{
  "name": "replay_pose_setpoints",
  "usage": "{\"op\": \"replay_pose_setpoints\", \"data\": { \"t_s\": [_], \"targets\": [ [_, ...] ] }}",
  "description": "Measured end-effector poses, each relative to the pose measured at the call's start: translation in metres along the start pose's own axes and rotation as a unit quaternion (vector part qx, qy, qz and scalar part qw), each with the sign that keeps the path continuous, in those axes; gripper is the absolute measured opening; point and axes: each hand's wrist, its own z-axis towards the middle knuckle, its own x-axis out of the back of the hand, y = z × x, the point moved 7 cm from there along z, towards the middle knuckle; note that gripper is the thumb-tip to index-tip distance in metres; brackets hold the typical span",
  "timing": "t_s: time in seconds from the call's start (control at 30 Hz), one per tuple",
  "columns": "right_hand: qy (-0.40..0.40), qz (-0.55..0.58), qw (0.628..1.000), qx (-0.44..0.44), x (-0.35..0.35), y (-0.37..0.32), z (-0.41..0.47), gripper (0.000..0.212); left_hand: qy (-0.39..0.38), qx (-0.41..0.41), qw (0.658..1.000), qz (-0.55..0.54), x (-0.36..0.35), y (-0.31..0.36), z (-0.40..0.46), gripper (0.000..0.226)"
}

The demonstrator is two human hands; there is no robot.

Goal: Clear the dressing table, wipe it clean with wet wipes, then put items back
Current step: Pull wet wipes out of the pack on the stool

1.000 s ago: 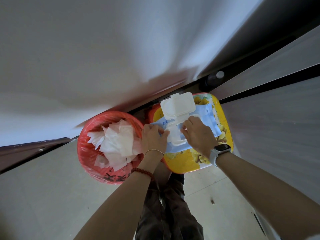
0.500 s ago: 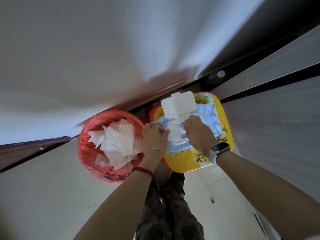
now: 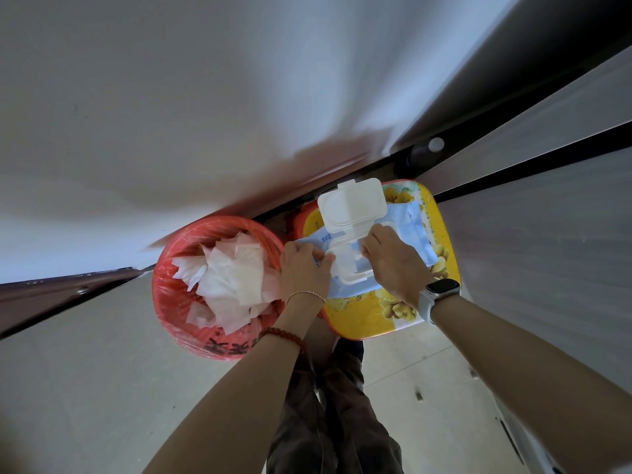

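A blue pack of wet wipes (image 3: 408, 234) lies on a yellow flowered stool (image 3: 441, 227), its white flip lid (image 3: 352, 208) standing open. My left hand (image 3: 302, 268) presses down on the pack's left end, thumb at the white opening frame (image 3: 345, 265). My right hand (image 3: 393, 265) rests on the pack's right side with its fingers at the opening. Whether a wipe is pinched there is hidden by the fingers.
A red plastic bin (image 3: 178, 302) full of used white wipes (image 3: 229, 278) stands on the floor left of the stool. A white wall rises behind, grey panels with dark gaps at right. My legs (image 3: 328, 405) are below on the pale tiled floor.
Both hands stay on the pack. My right fingers have shifted slightly toward the opening; the pack and lid keep their place.
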Motion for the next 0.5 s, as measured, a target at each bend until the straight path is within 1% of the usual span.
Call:
{"op": "replay_pose_setpoints", "data": {
  "t_s": [0.1,0.23,0.3,0.37,0.5],
  "targets": [
    [-0.023,0.025,0.999,0.009,0.002,-0.002,0.000,0.035,0.004,0.000,1.000,0.009,0.001,0.001,-0.001,0.021],
    [-0.039,0.042,0.998,0.031,0.010,-0.004,0.002,0.033,0.018,0.005,1.000,0.015,0.002,0.001,-0.003,0.020],
    [-0.070,0.030,0.996,0.036,0.011,-0.002,0.005,0.028,0.019,0.009,1.000,0.020,0.003,0.002,-0.004,0.021],
    [-0.111,0.024,0.993,0.041,0.007,0.005,0.004,0.028,0.017,0.012,1.000,0.022,0.003,0.003,-0.003,0.021],
    [-0.097,0.074,0.991,0.058,0.009,0.011,-0.004,0.025,0.019,0.019,0.999,0.021,0.003,0.004,-0.003,0.020]
  ]
}}
